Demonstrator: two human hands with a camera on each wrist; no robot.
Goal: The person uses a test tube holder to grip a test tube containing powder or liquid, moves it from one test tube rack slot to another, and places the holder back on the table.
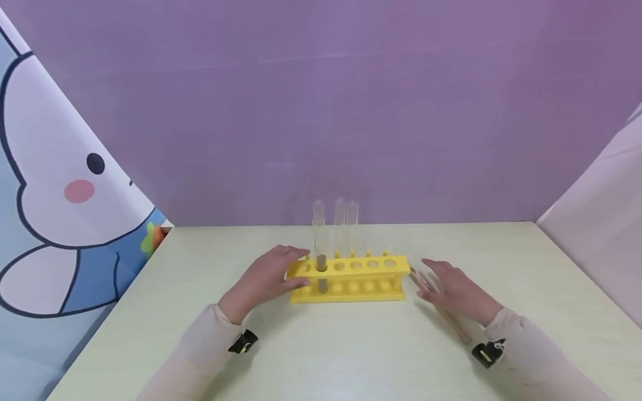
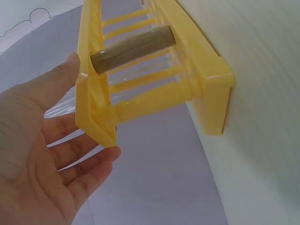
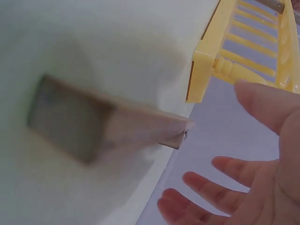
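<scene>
A yellow test tube rack [image 1: 346,297] stands on the table. An upright test tube [image 1: 320,239] with grey-brown contents sits in a hole near its left end. Several clear tubes [image 1: 353,220] stand upside down at the back of the rack. My left hand [image 1: 268,277] holds the rack's left end, thumb in front and fingers behind; in the left wrist view the thumb meets the top plate [image 2: 84,101]. Right of the rack lies a wooden test tube clamp [image 1: 453,323]. My right hand [image 1: 458,292] hovers over it, fingers spread and apart from it in the right wrist view.
The pale table [image 1: 351,356] ends at a purple backdrop [image 1: 351,122] behind the rack. A cartoon-printed cloth [image 1: 60,195] hangs along the left side, and a pale cloth [image 1: 602,223] along the right. Both wrists wear black straps.
</scene>
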